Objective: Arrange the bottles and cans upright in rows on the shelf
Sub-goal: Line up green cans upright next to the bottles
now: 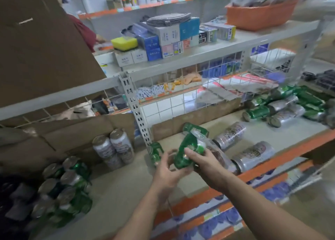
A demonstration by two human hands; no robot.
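Note:
Both hands hold a green can pack (pixel 188 149) in clear plastic wrap just above the shelf (pixel 126 185). My left hand (pixel 167 169) grips its lower end from below. My right hand (pixel 204 160) curls over its right side. A small green can (pixel 155 151) stands left of the hands. Three silver cans (pixel 253 153) lie on their sides to the right. Upright silver cans (pixel 116 148) stand at the back left, and upright green cans (pixel 67 183) fill the left end. A heap of green and silver cans (pixel 282 107) lies at the far right.
A white slotted post (pixel 135 111) and wire mesh back the shelf. Cardboard (pixel 78 130) leans behind the upright cans. The shelf above carries small boxes (pixel 166 38), a yellow sponge (pixel 124 42) and an orange basket (pixel 261 14). An orange edge strip (pixel 272 165) runs along the shelf front.

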